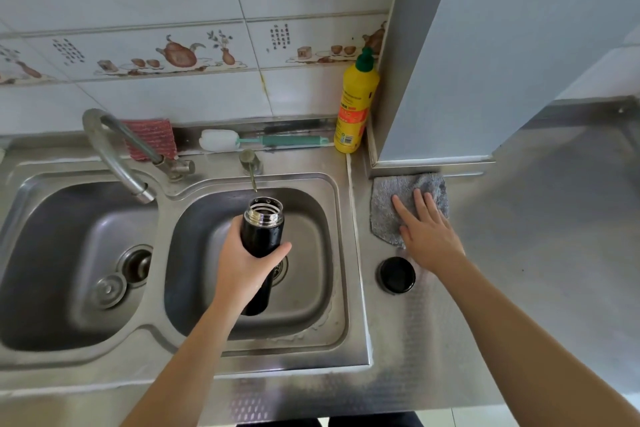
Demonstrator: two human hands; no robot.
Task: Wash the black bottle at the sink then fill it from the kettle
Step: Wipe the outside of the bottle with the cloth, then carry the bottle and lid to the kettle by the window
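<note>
Beside steel double sink [341,218], grey cloth [391,208] on counter [519,253]

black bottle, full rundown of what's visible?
The bottle is a slim cylinder with a glossy black body and a bare, threaded metal neck. It is uncapped, mouth open; its inside cannot be seen. It is tilted, with the mouth toward the wall and away from the person, and held above the right basin of the sink. The left hand grips its middle, thumb across the front. A round black lid, likely its cap, lies apart on the counter. The surface looks shiny, possibly wet.
</note>
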